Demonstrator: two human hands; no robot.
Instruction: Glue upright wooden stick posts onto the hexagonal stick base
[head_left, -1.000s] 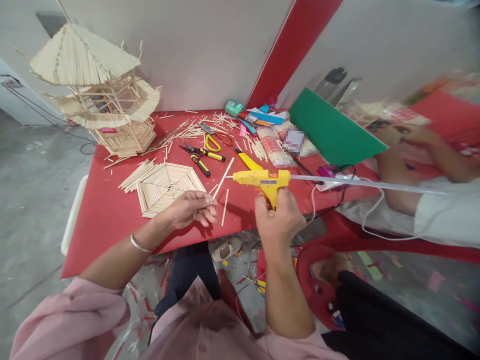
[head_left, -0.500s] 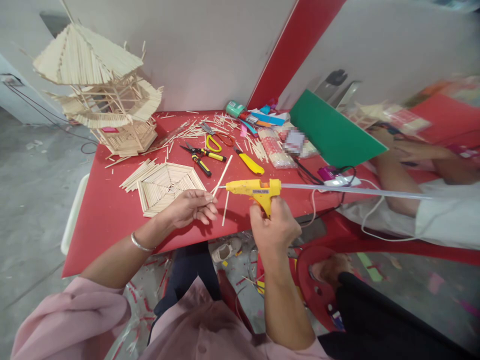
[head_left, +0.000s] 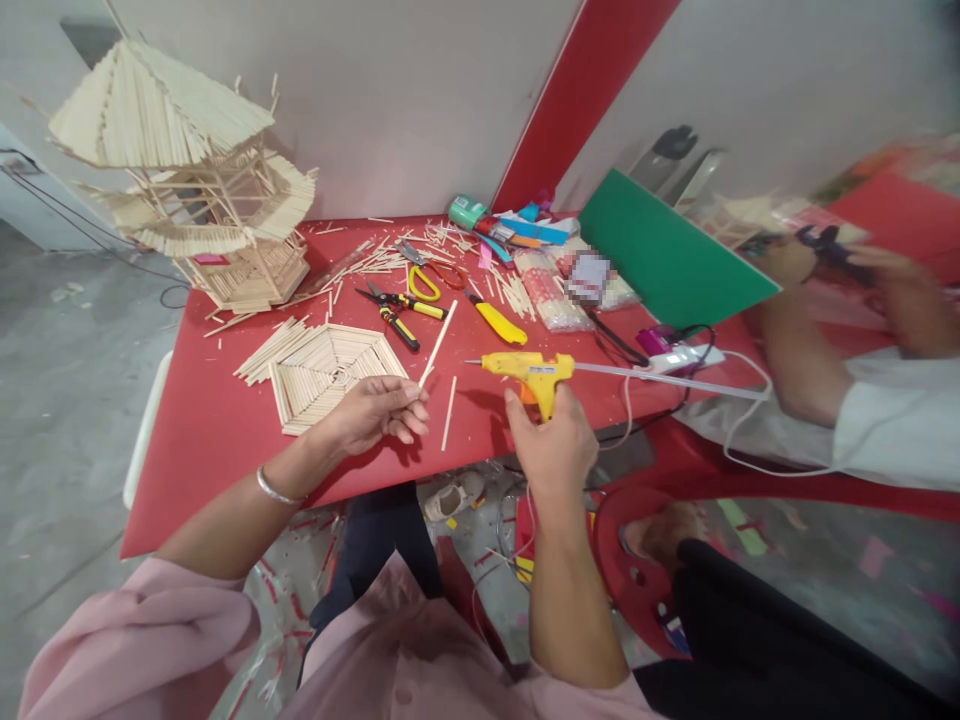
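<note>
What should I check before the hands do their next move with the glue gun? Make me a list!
1. Stick held by the left hand: ok, between the fingers.
2. Yellow glue gun held by the right hand: ok.
3. Nozzle away from the left fingers: ok, there's a gap.
4. Clear glue rod in the gun: ok, it pokes out the back.
5. Gun hot: cannot tell.
6. Table tidy: not ok, loose sticks are scattered about.

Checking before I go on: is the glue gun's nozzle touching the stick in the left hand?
Apart. The head view plainly shows red table between the nozzle of the glue gun and the stick in the left hand.
</note>
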